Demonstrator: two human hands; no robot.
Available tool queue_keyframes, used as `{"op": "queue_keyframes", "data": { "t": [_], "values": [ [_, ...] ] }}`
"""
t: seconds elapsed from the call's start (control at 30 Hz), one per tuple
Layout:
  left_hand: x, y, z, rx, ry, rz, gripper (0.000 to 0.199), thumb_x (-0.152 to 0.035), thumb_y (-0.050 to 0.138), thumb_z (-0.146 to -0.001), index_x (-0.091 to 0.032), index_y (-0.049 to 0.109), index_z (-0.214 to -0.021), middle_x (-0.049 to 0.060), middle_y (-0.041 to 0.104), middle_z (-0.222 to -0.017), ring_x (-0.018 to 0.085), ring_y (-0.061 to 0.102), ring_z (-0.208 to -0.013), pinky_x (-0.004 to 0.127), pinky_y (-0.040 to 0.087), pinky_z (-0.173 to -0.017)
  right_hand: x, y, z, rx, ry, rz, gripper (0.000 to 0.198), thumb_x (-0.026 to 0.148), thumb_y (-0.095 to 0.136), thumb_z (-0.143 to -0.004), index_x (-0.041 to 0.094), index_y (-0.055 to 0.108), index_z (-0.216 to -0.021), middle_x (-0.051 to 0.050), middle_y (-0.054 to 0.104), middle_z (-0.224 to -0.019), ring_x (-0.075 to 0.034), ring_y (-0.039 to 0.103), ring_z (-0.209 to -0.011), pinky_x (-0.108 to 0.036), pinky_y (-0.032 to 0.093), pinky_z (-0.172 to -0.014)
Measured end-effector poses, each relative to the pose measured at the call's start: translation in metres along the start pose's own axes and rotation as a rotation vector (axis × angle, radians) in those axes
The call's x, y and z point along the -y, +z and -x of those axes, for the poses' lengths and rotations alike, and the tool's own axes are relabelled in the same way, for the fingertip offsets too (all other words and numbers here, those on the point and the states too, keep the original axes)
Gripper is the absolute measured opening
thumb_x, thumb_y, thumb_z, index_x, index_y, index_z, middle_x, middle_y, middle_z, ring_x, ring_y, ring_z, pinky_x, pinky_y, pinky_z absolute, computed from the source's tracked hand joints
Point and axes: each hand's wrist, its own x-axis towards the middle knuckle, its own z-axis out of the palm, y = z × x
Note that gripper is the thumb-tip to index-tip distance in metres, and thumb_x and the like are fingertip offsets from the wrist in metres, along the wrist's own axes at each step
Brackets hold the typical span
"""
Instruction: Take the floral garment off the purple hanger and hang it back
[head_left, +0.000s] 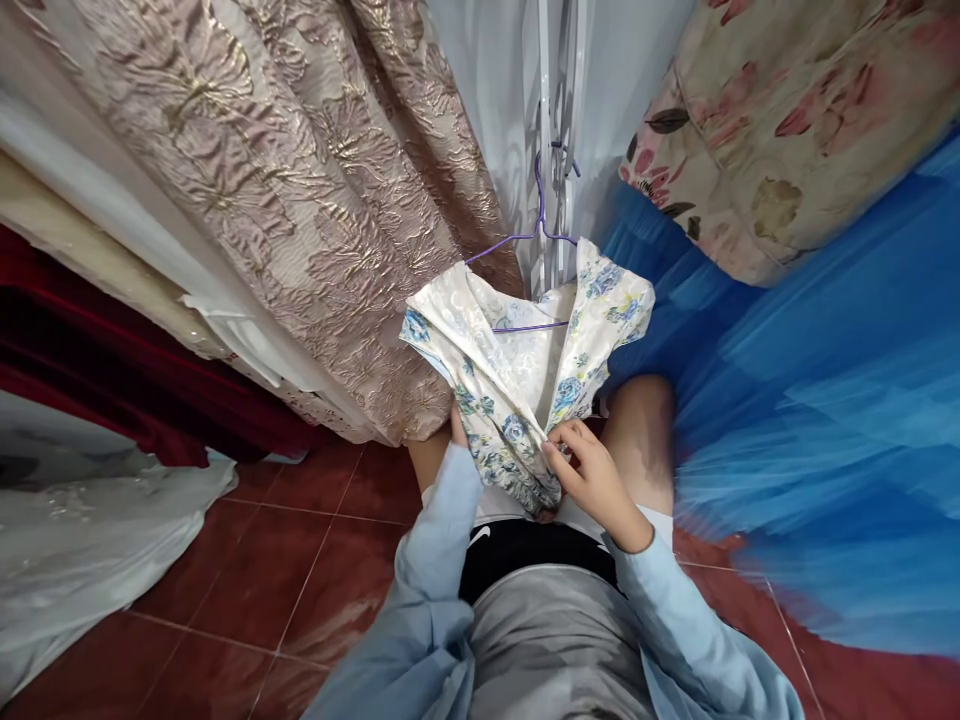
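A white floral cap-sleeved top with blue roses and a crossed V neckline hangs on a thin purple hanger in front of me. My right hand pinches the front of the top near the bottom of the V, thumb and fingertips together on the fabric edge. At the left side of the top is my left hand, mostly covered by the fabric and my sleeve. Its fingers are hidden behind the garment. The top's lower end is gathered above my lap.
A pink and gold brocade gown hangs on the left, beside a dark red garment. White metal bars stand behind the hanger. Blue tulle and a beige floral garment hang at right. Red tiles cover the floor.
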Motion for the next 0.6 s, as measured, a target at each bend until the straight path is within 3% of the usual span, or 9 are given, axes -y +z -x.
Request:
{"op": "queue_keyframes", "data": {
  "t": [0.1,0.13,0.17,0.23,0.3,0.4,0.5,0.6],
  "values": [
    [0.011,0.006,0.035,-0.318,0.029,0.082,0.038,-0.049,0.036,-0.106,-0.023,0.058,-0.125,0.008,0.064,-0.114,0.019,0.065,-0.109,0.032,0.055,-0.092,0.009,-0.003,0.009,0.081,-0.015,-0.02,0.019,0.031,0.052,-0.101,0.022,0.057,-0.085,-0.003,0.062,-0.085,-0.019,0.059,-0.078,-0.028,0.041,-0.066],
    [0.01,0.006,0.05,-0.338,0.049,0.078,0.031,-0.045,0.044,-0.105,-0.024,0.06,-0.12,0.007,0.064,-0.113,0.018,0.065,-0.108,0.031,0.054,-0.094,0.011,-0.002,0.01,0.11,-0.006,-0.042,0.019,0.031,0.051,-0.102,0.022,0.056,-0.086,-0.002,0.061,-0.081,-0.018,0.058,-0.075,-0.028,0.041,-0.066],
    [0.007,0.007,0.064,-0.264,0.064,0.049,0.024,-0.041,0.053,-0.101,-0.023,0.062,-0.115,0.006,0.065,-0.111,0.018,0.065,-0.106,0.031,0.053,-0.095,0.013,-0.001,0.011,0.129,0.003,-0.068,0.02,0.032,0.051,-0.102,0.022,0.055,-0.086,-0.001,0.061,-0.078,-0.017,0.058,-0.072,-0.028,0.041,-0.067],
    [-0.003,0.008,0.086,0.058,0.071,-0.046,0.021,-0.033,0.065,-0.094,-0.021,0.064,-0.111,0.006,0.066,-0.107,0.019,0.065,-0.103,0.032,0.053,-0.094,0.016,0.003,0.011,0.133,0.008,-0.109,0.02,0.033,0.05,-0.103,0.022,0.054,-0.088,0.0,0.06,-0.076,-0.017,0.058,-0.069,-0.028,0.042,-0.067],
    [-0.012,0.013,0.096,0.271,0.052,-0.113,0.021,-0.029,0.065,-0.093,-0.02,0.063,-0.112,0.008,0.067,-0.104,0.02,0.066,-0.098,0.032,0.055,-0.09,0.017,0.006,0.012,0.113,0.001,-0.12,0.018,0.033,0.05,-0.103,0.021,0.054,-0.089,0.0,0.06,-0.076,-0.017,0.057,-0.068,-0.029,0.043,-0.067],
    [-0.019,0.021,0.095,0.237,0.053,-0.193,0.007,-0.024,0.058,-0.095,-0.019,0.062,-0.099,0.006,0.067,-0.092,0.017,0.066,-0.086,0.029,0.055,-0.08,0.015,0.007,0.013,0.094,-0.03,-0.13,0.013,0.03,0.053,-0.102,0.021,0.056,-0.092,-0.002,0.063,-0.082,-0.018,0.061,-0.074,-0.029,0.046,-0.07],
    [-0.023,0.021,0.088,0.283,0.078,-0.267,0.015,-0.021,0.056,-0.095,-0.019,0.058,-0.08,0.002,0.061,-0.077,0.014,0.061,-0.072,0.025,0.053,-0.07,0.012,0.005,0.015,0.082,-0.046,-0.159,0.007,0.026,0.056,-0.1,0.02,0.061,-0.099,-0.005,0.069,-0.094,-0.019,0.066,-0.086,-0.031,0.05,-0.077],
    [-0.031,0.014,0.084,0.379,0.092,-0.296,0.018,-0.022,0.055,-0.097,-0.019,0.061,-0.08,0.003,0.062,-0.077,0.014,0.063,-0.072,0.025,0.054,-0.069,0.01,0.001,0.016,0.04,-0.025,-0.165,0.009,0.026,0.059,-0.099,0.02,0.065,-0.098,-0.006,0.072,-0.093,-0.02,0.067,-0.084,-0.032,0.053,-0.077]
  ]
}}
